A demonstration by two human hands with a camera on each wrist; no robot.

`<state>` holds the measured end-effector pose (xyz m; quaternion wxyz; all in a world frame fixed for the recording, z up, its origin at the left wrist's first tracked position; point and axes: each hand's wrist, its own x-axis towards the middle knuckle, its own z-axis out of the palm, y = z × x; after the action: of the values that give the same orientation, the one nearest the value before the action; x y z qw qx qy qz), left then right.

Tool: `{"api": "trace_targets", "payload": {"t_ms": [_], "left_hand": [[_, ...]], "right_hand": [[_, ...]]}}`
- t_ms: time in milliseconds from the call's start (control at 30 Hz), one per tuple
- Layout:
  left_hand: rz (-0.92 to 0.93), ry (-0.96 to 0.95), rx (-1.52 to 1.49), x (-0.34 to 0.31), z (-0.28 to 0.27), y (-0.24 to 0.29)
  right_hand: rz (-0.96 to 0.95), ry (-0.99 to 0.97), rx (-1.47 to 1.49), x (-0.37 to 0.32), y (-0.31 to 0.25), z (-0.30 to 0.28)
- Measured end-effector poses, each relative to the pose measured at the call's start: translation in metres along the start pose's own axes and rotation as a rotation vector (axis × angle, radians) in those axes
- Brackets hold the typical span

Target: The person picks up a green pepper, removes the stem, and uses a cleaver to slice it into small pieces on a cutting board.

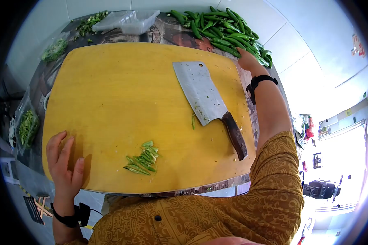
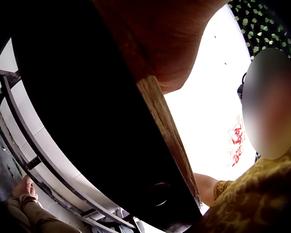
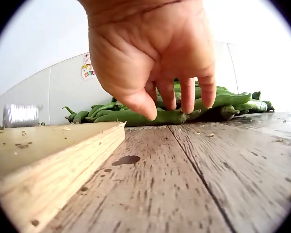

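My right hand (image 1: pixel 249 62) is at the near side of a heap of long green peppers (image 1: pixel 229 30) at the back right. In the right wrist view, the fingers of this hand (image 3: pixel 155 63) point down at the peppers (image 3: pixel 131 118), thumb apart; whether they touch is unclear. My left hand (image 1: pixel 65 165) is at the board's near left corner, fingers loosely spread, holding nothing; part of it (image 2: pixel 169 48) shows dark in the left wrist view. A cleaver (image 1: pixel 202 94) lies on the yellow board (image 1: pixel 110 102), right of some sliced green pepper (image 1: pixel 143 159).
Along the back stand a clear plastic tray (image 1: pixel 139 22) and a pile of green trimmings (image 1: pixel 92 23). Bags of cut greens (image 1: pixel 28 126) lie along the left side. The board's thick edge (image 3: pixel 87 160) rises above the wooden-patterned table (image 3: pixel 155 174). A tiled wall is behind.
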<state>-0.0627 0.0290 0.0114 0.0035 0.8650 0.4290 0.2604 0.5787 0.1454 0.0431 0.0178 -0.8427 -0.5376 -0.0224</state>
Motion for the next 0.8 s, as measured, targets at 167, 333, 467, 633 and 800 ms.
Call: {"api": "trace_targets", "payload": {"t_ms": [167,333,467,633,800], "left_hand": [[-0.014,0.004,0.0,0.0,0.0,0.001],[-0.004,0.02,0.004,0.0,-0.001,0.001],[0.004,0.029,0.01,-0.001,0.0,0.0],[0.008,0.045,-0.002,-0.002,0.0,0.0],[0.026,0.081,-0.023,-0.003,0.002,0.0]], "right_hand": [[0.009,-0.047,-0.059,0.004,0.003,0.002],[-0.019,-0.025,-0.18,-0.001,-0.001,0.003],[-0.09,0.045,-0.13,-0.014,0.0,0.002],[-0.03,0.115,-0.098,-0.014,0.017,-0.002],[0.237,0.103,1.299,-0.044,0.035,-0.032]]}}
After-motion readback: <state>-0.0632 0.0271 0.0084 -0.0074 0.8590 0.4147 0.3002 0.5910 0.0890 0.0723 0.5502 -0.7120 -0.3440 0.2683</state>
